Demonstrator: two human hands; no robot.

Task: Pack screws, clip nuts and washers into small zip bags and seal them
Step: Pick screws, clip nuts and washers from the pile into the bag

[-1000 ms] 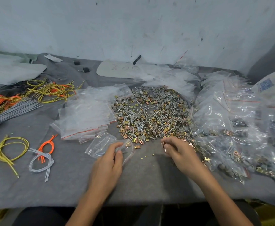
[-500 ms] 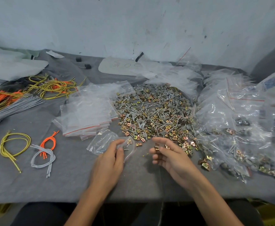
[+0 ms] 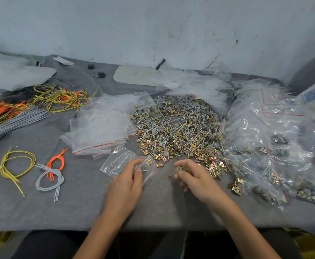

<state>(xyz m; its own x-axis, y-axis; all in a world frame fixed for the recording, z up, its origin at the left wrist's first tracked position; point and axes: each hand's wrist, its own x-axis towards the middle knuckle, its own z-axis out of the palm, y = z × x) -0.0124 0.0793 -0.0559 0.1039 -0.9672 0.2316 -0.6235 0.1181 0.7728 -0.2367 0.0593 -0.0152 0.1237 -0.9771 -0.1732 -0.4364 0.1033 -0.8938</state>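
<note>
Head view: left hand pinches zip bag mouth open, lower ctr of frame. Right hand pinches clip nut just right of it. Next, prob.: hold mouth wide, drop nut in low, no spill.

The right hand has come off the hardware pile, pinching a clip nut (brass-coloured) nearer the zip bag.

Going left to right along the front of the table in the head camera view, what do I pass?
yellow wire loop → grey and orange wire bundle → left hand holding a zip bag → right hand pinching a clip nut → pile of filled bags
</note>
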